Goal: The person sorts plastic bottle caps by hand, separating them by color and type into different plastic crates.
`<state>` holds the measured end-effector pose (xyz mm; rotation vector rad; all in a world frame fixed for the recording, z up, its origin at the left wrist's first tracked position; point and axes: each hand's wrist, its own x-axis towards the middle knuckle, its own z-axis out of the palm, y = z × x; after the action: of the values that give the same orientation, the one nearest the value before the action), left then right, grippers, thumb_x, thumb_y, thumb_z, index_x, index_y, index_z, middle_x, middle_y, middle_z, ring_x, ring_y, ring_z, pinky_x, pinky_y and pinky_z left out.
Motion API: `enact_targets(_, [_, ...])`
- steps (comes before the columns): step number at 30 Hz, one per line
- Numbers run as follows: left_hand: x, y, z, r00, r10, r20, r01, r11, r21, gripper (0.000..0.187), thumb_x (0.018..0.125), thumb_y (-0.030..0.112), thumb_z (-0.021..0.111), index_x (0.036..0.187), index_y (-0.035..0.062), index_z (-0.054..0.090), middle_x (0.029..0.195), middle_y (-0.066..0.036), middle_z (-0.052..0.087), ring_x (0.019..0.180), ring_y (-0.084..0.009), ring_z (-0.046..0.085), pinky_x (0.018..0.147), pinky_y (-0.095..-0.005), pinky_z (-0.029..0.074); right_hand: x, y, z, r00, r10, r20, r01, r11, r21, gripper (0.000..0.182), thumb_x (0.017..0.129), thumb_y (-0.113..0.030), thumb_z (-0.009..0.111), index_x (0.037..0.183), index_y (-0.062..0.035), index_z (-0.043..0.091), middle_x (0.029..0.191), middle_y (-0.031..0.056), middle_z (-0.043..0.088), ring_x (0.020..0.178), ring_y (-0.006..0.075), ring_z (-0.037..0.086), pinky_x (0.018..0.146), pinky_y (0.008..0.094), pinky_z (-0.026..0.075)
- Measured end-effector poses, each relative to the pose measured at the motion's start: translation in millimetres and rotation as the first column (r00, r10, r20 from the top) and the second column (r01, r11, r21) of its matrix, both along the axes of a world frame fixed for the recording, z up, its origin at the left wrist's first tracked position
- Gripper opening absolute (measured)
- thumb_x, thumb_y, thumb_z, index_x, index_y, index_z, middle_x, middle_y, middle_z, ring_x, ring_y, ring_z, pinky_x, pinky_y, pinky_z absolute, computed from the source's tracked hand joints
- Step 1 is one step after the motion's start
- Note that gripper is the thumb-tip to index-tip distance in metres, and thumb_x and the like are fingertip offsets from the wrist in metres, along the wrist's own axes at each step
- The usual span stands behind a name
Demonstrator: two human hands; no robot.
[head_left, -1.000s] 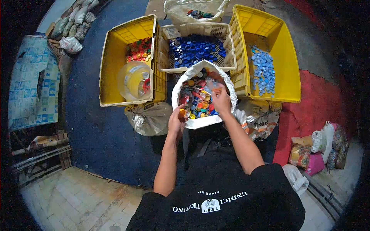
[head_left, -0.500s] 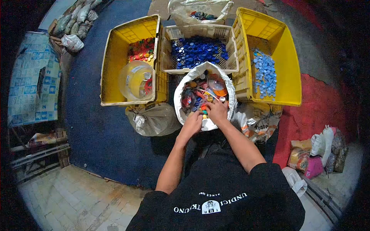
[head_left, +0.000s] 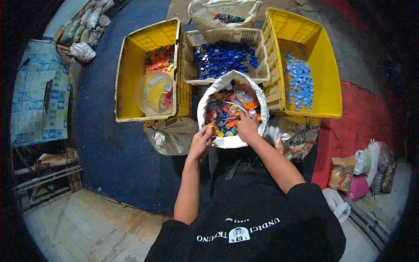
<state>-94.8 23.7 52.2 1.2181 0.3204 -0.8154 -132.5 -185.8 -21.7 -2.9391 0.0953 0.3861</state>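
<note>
An open white sack (head_left: 203, 109) stands before me, full of mixed bottle caps (head_left: 227, 124) and other plastic pieces. At its near left rim is my left hand (head_left: 202, 140), fingers pinched on a yellow bottle cap (head_left: 212, 127). My right hand (head_left: 247, 126) reaches over the near right rim with bent fingers down among the caps; its fingertips are partly hidden, and what they grip cannot be made out. Close to those fingers lies a white cap (head_left: 252, 112). An orange-and-clear plastic piece (head_left: 248, 102) rests farther back in the sack.
Red and yellow caps and a clear round container (head_left: 152, 94) are in the left yellow crate (head_left: 126, 87). Dark blue caps lie in the white crate (head_left: 188, 65), light blue ones in the right yellow crate (head_left: 325, 83). Behind is another bag (head_left: 200, 17); tied sacks (head_left: 172, 137) flank the white sack.
My left hand has drawn back toward the left rim and up out of the caps, with the yellow cap now showing in its fingers. My right hand stays in the sack, its fingers slightly shifted.
</note>
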Motion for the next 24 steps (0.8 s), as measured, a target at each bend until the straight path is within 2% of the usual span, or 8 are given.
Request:
enact_targets(6, [-4, -5, -14, 0.997, -0.027, 0.070, 0.023, 0.998, 0.050, 0.051, 0.089, 0.012, 0.066, 0.135, 0.0024, 0.046, 0.105, -0.006, 0.062, 0.082, -0.0074, 0.058, 0.057, -0.0171, 0.041, -7, -1, 5, 0.969, -0.066, 0.238, 0.035, 0.990, 0.133, 0.020, 0.085, -0.023, 0.058, 0.098, -0.0160, 0.072, 0.113, 0.0089, 0.053, 0.114, 0.0283, 0.045, 0.097, 0.0561, 0.029])
enact_targets(8, [-8, -12, -8, 0.991, 0.016, 0.133, -0.030, 0.994, 0.106, 0.051, 0.088, 0.012, 0.066, 0.134, 0.0008, 0.047, 0.127, -0.010, 0.056, 0.109, -0.0150, 0.056, 0.093, -0.0269, 0.045, -8, -4, 39, 0.949, -0.241, 0.205, 0.153, 0.917, 0.368, 0.022, 0.083, -0.025, 0.062, 0.102, -0.0158, 0.070, 0.110, 0.0086, 0.052, 0.115, 0.0278, 0.043, 0.096, 0.0575, 0.029])
enact_targets(10, [-11, -17, -12, 0.989, 0.070, 0.127, -0.074, 0.997, 0.026, 0.052, 0.090, 0.017, 0.064, 0.136, 0.0016, 0.046, 0.117, -0.007, 0.058, 0.096, -0.0116, 0.057, 0.082, -0.0251, 0.048, -8, -17, 38, 0.936, -0.225, 0.273, 0.140, 0.945, 0.296, 0.025, 0.082, -0.025, 0.066, 0.104, -0.0133, 0.068, 0.102, 0.0090, 0.053, 0.103, 0.0257, 0.051, 0.091, 0.0490, 0.038])
enact_targets(12, [-11, -19, -8, 0.995, -0.091, 0.045, 0.087, 0.992, 0.090, 0.046, 0.094, 0.029, 0.058, 0.130, 0.0010, 0.051, 0.095, -0.003, 0.056, 0.076, -0.0076, 0.051, 0.065, -0.0227, 0.044, -2, -37, 41, 0.917, -0.397, 0.031, 0.230, 0.591, 0.773, 0.026, 0.086, -0.024, 0.063, 0.107, -0.0088, 0.066, 0.091, 0.0067, 0.056, 0.085, 0.0202, 0.057, 0.081, 0.0351, 0.045])
enact_targets(14, [-15, -34, -15, 0.999, -0.006, 0.036, 0.001, 0.990, 0.142, 0.042, 0.097, 0.037, 0.051, 0.119, 0.0012, 0.055, 0.076, 0.000, 0.045, 0.063, -0.0072, 0.040, 0.054, -0.0230, 0.035, 0, -60, 40, 0.776, -0.374, -0.508, 0.511, -0.099, 0.854, 0.021, 0.094, -0.023, 0.056, 0.104, -0.0057, 0.063, 0.084, 0.0000, 0.059, 0.074, 0.0097, 0.055, 0.070, 0.0248, 0.046])
enact_targets(19, [-17, -44, -22, 0.954, 0.136, -0.266, -0.192, 0.962, -0.196, 0.044, 0.095, 0.043, 0.045, 0.112, 0.0037, 0.052, 0.076, -0.003, 0.042, 0.062, -0.0136, 0.040, 0.053, -0.0298, 0.036, -13, -62, 75, 0.709, -0.337, -0.619, 0.511, -0.360, 0.781, 0.022, 0.095, -0.022, 0.057, 0.107, -0.0041, 0.058, 0.088, 0.0002, 0.060, 0.077, 0.0067, 0.054, 0.071, 0.0237, 0.045])
enact_targets(20, [-18, -44, -27, 0.953, 0.142, -0.267, -0.219, 0.933, -0.285, 0.045, 0.095, 0.045, 0.044, 0.113, 0.0039, 0.052, 0.078, -0.003, 0.043, 0.062, -0.0143, 0.041, 0.053, -0.0310, 0.036, -16, -59, 73, 0.709, -0.338, -0.619, 0.510, -0.361, 0.781, 0.022, 0.095, -0.022, 0.057, 0.107, -0.0041, 0.058, 0.088, 0.0002, 0.060, 0.077, 0.0067, 0.054, 0.071, 0.0237, 0.045])
enact_targets(24, [-20, -54, -13, 0.990, 0.072, -0.121, -0.090, 0.985, -0.147, 0.039, 0.096, 0.035, 0.048, 0.124, 0.0080, 0.049, 0.094, -0.006, 0.051, 0.075, -0.0140, 0.050, 0.061, -0.0304, 0.043, -34, -41, 59, 0.816, -0.574, -0.070, 0.279, 0.285, 0.917, 0.018, 0.093, -0.018, 0.060, 0.102, -0.0032, 0.061, 0.090, 0.0028, 0.061, 0.080, 0.0111, 0.056, 0.075, 0.0260, 0.046])
